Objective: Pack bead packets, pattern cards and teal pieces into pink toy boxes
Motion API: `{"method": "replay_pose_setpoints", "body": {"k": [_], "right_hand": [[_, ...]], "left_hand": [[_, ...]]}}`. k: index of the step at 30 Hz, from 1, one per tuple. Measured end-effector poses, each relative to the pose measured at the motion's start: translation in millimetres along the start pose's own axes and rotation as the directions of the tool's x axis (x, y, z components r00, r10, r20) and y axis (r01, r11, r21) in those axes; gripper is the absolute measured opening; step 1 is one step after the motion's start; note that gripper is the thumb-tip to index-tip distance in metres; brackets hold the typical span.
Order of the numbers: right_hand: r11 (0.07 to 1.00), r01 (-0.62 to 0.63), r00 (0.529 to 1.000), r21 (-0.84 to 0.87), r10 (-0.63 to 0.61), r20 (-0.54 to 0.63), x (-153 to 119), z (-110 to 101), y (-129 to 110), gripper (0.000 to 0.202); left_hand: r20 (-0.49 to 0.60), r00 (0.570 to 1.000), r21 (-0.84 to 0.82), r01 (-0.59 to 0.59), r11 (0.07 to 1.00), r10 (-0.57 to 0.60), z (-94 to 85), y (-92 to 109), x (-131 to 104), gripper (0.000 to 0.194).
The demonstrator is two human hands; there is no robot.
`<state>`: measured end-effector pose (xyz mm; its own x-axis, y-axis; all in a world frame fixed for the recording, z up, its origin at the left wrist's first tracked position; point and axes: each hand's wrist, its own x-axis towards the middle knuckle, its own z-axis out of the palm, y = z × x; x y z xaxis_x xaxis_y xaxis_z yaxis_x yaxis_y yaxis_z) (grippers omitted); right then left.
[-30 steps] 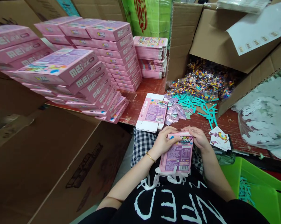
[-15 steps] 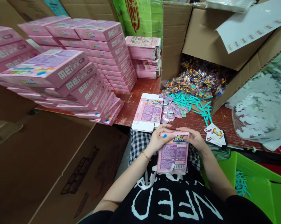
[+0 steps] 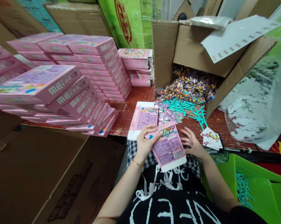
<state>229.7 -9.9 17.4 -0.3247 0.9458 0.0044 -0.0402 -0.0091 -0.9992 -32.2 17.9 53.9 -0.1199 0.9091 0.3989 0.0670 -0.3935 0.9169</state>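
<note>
Over my lap is a pink and purple cardboard box point(image 3: 168, 148), tilted, with a white flap at its near end. My left hand point(image 3: 147, 140) grips its left side, thumb on top and fingers at the far edge. Fingers apart, my right hand point(image 3: 193, 143) is beside the box's right side; its fingertips are close to the edge, and I cannot tell whether they touch it. A flat pink carton point(image 3: 143, 117) with white flaps lies at the table edge beyond my left hand. Small shiny sachets point(image 3: 169, 115) lie right of that carton.
Stacked pink boxes point(image 3: 103, 67) fill the table's left. Teal sticks point(image 3: 180, 105) lie before an open cardboard box point(image 3: 165, 53) of colourful bead bags point(image 3: 189, 82). Printed cards point(image 3: 211, 138), a bag of white pieces point(image 3: 245, 115) and a green bin point(image 3: 254, 174) are at right.
The box has turned, its near end swinging right and a white flap now showing there. My right hand has come off its top edge and spread its fingers. The camera view has shifted.
</note>
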Motion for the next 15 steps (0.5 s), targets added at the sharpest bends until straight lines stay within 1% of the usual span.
{"method": "replay_pose_setpoints", "body": {"k": [2,4,6,7,9,10,11,12,13,14,15], "right_hand": [[0.996,-0.075,0.997,0.040,0.074,0.018,-0.9,-0.7,5.3,0.090],[0.991,-0.120,0.992,0.061,0.122,-0.020,0.6,3.6,9.1,0.068],[0.986,-0.120,0.981,0.114,0.136,-0.142,3.2,10.6,8.6,0.056],[0.984,-0.103,0.967,0.147,0.134,-0.219,4.2,13.7,5.8,0.052],[0.977,-0.029,0.928,0.210,0.104,-0.359,4.4,17.4,-6.5,0.049],[0.973,0.018,0.908,0.228,0.080,-0.412,3.5,18.1,-16.2,0.049],[0.971,0.055,0.896,0.234,0.056,-0.441,1.9,18.7,-28.3,0.048],[0.970,0.082,0.893,0.227,0.029,-0.449,0.1,19.8,-42.5,0.048],[0.974,0.096,0.903,0.207,0.002,-0.430,-1.7,22.2,-58.5,0.048],[0.980,0.099,0.921,0.170,-0.026,-0.388,-3.1,26.4,-75.8,0.049],[0.988,0.100,0.941,0.120,-0.055,-0.333,-3.9,32.5,-93.9,0.048]], "left_hand": [[-0.116,0.984,0.019,-0.135,0.991,0.137,-6.6,8.8,0.7,0.021],[-0.189,0.951,0.038,-0.242,0.969,0.245,-10.2,15.9,-1.8,0.022],[-0.235,0.928,0.058,-0.284,0.957,0.290,-12.6,20.0,-4.7,0.024],[-0.237,0.928,0.073,-0.277,0.958,0.286,-14.2,21.0,-5.2,0.029],[-0.195,0.954,0.127,-0.208,0.970,0.230,-18.5,21.7,-3.5,0.047],[-0.156,0.971,0.161,-0.157,0.975,0.182,-20.9,21.7,-1.2,0.058],[-0.105,0.987,0.193,-0.101,0.976,0.123,-22.8,21.4,1.8,0.065],[-0.054,0.997,0.215,-0.046,0.975,0.059,-23.8,20.8,5.2,0.065],[-0.013,1.000,0.223,0.009,0.975,-0.006,-23.5,19.8,8.7,0.059],[0.012,0.998,0.210,0.058,0.976,-0.062,-21.8,18.2,12.1,0.049],[0.013,0.995,0.175,0.093,0.980,-0.097,-18.8,15.8,15.0,0.043]]}}
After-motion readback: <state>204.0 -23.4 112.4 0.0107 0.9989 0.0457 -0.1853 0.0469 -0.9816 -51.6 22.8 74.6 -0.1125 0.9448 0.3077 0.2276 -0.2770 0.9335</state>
